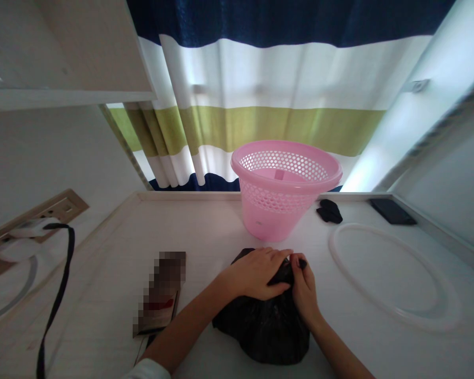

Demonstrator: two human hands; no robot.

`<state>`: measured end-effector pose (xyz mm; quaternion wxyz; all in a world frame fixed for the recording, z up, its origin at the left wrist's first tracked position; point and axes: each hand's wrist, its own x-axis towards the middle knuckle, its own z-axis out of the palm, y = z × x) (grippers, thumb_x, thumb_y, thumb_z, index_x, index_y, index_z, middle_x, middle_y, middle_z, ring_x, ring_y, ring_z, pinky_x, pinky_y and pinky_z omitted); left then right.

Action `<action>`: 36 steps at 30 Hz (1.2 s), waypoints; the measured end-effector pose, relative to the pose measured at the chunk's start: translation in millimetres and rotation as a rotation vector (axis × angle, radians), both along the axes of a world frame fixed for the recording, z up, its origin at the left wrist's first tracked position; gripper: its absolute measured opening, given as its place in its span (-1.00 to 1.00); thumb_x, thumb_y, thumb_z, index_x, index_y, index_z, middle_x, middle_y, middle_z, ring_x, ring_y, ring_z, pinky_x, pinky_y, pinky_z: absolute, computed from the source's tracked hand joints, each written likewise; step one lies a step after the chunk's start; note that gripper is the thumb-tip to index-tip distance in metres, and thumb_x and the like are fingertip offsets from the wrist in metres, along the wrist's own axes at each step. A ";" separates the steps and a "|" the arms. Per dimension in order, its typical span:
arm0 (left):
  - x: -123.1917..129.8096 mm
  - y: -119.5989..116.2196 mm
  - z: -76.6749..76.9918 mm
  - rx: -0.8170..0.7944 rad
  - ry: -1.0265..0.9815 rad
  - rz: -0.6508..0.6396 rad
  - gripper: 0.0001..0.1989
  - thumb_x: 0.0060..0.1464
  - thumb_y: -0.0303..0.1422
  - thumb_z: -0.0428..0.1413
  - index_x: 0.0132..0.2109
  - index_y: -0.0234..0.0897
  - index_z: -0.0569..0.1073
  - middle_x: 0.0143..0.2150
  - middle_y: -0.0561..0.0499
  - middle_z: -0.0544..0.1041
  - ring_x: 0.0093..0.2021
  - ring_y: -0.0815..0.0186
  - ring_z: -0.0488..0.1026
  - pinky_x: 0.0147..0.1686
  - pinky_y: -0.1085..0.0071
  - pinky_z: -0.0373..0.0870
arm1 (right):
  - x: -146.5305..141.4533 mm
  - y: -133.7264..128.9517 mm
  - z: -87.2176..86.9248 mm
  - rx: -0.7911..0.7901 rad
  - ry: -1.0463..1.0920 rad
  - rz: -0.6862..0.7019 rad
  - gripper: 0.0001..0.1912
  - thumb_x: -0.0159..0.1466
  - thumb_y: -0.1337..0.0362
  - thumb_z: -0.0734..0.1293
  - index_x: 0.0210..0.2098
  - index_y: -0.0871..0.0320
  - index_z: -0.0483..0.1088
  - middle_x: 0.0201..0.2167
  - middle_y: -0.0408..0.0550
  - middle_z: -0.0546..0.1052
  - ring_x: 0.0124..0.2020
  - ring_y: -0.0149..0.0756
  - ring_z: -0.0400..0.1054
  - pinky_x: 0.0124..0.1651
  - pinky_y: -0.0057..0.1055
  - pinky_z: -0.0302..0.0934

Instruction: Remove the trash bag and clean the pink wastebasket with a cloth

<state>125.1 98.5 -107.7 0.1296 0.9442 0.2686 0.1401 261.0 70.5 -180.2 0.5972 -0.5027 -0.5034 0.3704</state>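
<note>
On the near side of the pink basket (272,221), the left hand (255,273) is pressing on the black bag (274,334) while the right hand (305,296) is pinching its neck, seemingly gathering it, the next move calling for a firm pinch.

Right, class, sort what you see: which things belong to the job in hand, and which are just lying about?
In the job:
black bag, left hand and right hand on it
pink basket just beyond, probably
white ring, possibly

Lying about, apparently:
small black bundle
dark flat object
blurred-out item
black cord
</note>
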 end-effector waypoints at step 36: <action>9.7 47.6 6.6 -1.414 -0.177 0.380 -0.82 -0.20 -0.34 0.02 -0.61 -0.34 0.24 -0.74 0.19 0.14 -0.71 0.53 0.07 -0.68 0.58 0.03 | 31.6 -14.3 22.3 0.599 -1.074 -0.264 -0.82 0.09 0.31 0.25 -0.27 0.06 0.30 -0.25 0.00 0.33 -0.19 -0.18 0.16 -0.12 -0.15 0.03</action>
